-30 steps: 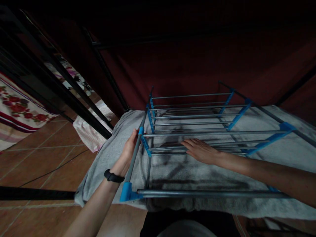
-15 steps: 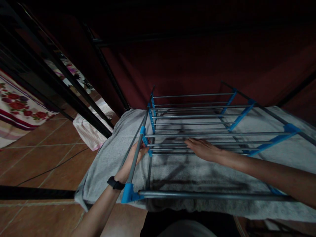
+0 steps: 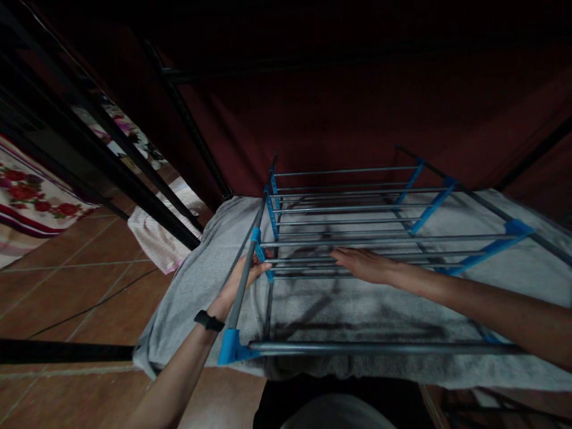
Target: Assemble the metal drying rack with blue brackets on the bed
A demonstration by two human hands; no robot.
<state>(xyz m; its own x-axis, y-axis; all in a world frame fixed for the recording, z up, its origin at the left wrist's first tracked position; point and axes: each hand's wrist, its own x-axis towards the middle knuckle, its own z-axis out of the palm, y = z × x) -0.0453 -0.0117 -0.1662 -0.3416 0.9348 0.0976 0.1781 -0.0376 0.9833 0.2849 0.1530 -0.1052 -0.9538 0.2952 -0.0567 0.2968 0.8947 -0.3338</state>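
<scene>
A rack (image 3: pixel 313 243) of grey metal tubes with blue plastic connectors lies on a grey blanket (image 3: pixel 192 310). My left hand (image 3: pixel 251 273), a black band on its wrist, reaches past the rack's left side tube. Its fingers close around the blue connector (image 3: pixel 259 252) at the left ends of the nearer rods, partly hidden behind it. My right hand (image 3: pixel 363 265) is over the middle of those same rods, its fingers curled down around a metal rod (image 3: pixel 308 261); the fingertips are hard to see. At the near left corner is a blue corner joint (image 3: pixel 230 347), joined to a thick front tube (image 3: pixel 357 348).
Behind the blanket hangs a dark red cloth (image 3: pixel 339 119). Black metal bars (image 3: pixel 102 161) stand at the left. Beyond them are a striped cloth (image 3: pixel 156 229), a flowered cloth (image 3: pixel 36 193) and a thin cable (image 3: pixel 89 307) on the tiled floor (image 3: pixel 75 286).
The view has shifted slightly. The fingers of my left hand have shifted a little at the blue connector, and one now shows in front of it. My right hand stays at the rods.
</scene>
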